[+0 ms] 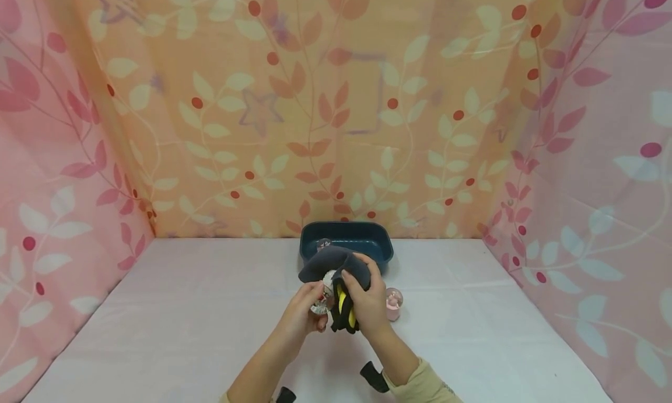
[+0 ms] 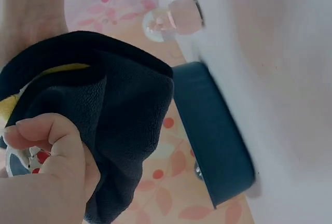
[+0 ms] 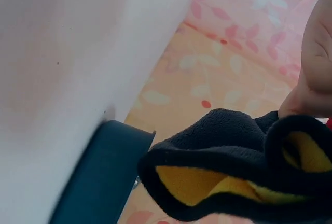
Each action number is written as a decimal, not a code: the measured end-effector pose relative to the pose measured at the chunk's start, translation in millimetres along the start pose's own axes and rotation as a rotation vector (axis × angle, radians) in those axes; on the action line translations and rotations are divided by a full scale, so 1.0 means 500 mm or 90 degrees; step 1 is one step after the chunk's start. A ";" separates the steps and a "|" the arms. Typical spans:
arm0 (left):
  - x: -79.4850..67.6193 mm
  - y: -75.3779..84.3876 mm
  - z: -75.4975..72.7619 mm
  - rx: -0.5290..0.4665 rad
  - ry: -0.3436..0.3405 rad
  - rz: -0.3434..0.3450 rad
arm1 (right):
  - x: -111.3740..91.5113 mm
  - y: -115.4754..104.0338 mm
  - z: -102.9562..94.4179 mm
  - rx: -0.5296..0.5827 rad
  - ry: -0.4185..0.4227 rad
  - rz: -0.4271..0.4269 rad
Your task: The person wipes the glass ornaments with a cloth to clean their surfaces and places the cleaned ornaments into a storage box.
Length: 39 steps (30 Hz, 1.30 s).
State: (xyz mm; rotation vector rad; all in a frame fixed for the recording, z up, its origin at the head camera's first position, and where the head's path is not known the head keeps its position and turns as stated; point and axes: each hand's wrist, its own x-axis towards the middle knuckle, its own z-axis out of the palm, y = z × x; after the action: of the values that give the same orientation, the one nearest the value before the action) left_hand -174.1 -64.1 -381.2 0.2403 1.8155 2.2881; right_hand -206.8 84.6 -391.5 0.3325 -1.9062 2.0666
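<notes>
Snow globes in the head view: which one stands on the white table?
The pink-based globe, just right of the right hand. The left hand grips a second globe beside the dark cloth; a third globe sits inside the blue bin.

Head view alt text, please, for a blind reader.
A person's left hand holds a shiny ornament; the right hand grips a dark, yellow-lined cloth close to it. Beyond is a teal bin, and a pink snow globe stands near the right hand on a white table.
</notes>
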 end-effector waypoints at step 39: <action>0.001 0.009 0.022 0.049 -0.010 0.044 | -0.001 -0.011 -0.013 0.035 -0.030 -0.073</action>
State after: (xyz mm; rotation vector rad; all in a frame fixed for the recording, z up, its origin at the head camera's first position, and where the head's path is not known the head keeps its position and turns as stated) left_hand -172.0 -54.6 -374.1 0.3375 1.9185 2.2574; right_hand -204.1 91.6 -386.9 0.4955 -1.8140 2.0569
